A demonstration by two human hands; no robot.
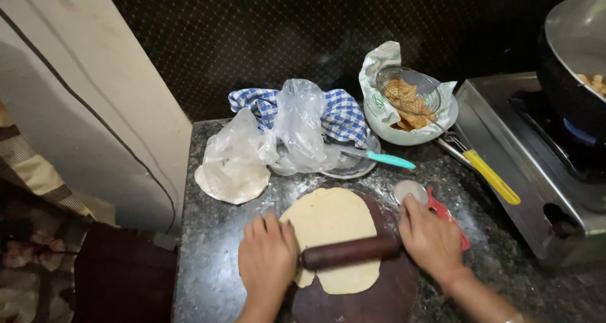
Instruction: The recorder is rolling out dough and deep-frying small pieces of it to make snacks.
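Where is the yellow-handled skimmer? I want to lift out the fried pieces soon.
In the head view, the yellow-handled skimmer lies right of centre, its mesh end in the paper-lined bowl, its handle pointing toward the stove.

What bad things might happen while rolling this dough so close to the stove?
The dough already hangs past the near edge of the round board, so more rolling may push it onto the counter. The right hand presses the rolling pin right beside the pizza cutter and might bump it. The burner flame under the pan is lit nearby, a burn hazard.
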